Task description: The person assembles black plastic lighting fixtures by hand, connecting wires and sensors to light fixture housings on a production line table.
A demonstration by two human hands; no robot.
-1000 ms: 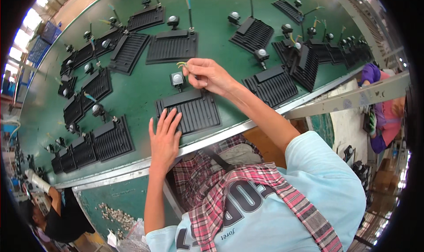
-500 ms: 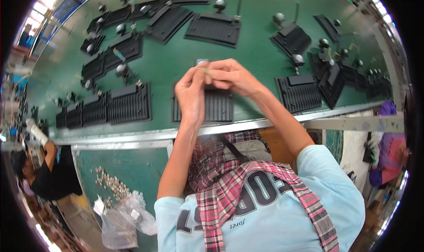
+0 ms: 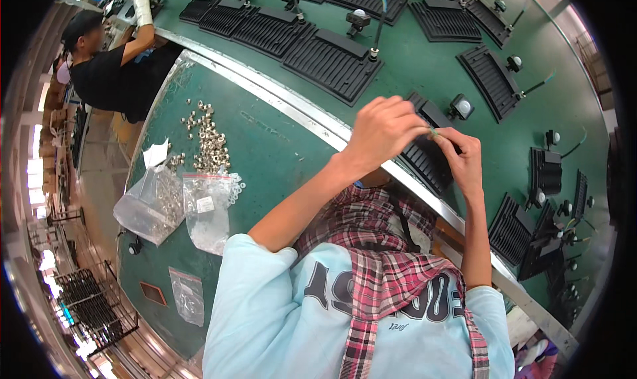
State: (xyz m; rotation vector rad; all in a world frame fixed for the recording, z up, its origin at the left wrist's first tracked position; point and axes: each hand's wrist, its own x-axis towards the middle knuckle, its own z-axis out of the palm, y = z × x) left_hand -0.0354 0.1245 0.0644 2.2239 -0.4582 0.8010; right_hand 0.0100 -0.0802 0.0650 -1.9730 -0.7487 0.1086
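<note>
My left hand [image 3: 385, 135] and my right hand [image 3: 462, 156] meet over the green bench, both closed with fingertips pinched together. Between the fingertips shows the greenish end of a thin wire [image 3: 433, 133]; my left fingers are slightly blurred. Under the hands lies a black ribbed lamp housing [image 3: 428, 163] by the bench's front edge, partly hidden by them. A sensor head [image 3: 460, 107] with a pale dome sticks out at its far side. Just left and farther back rests another ribbed housing [image 3: 332, 64], with its own sensor and an upright cable.
Several more housings line the far bench, including one [image 3: 491, 80] beyond my hands and one [image 3: 511, 229] at right. The lower green side table [image 3: 265, 147] holds a heap of metal nuts [image 3: 212, 147] and plastic bags [image 3: 206, 213]. A person in black [image 3: 109, 80] works at upper left.
The view has swung left, so the side table with nuts and bags shows more fully. Both hands stay pinched together at the wire over the same housing.
</note>
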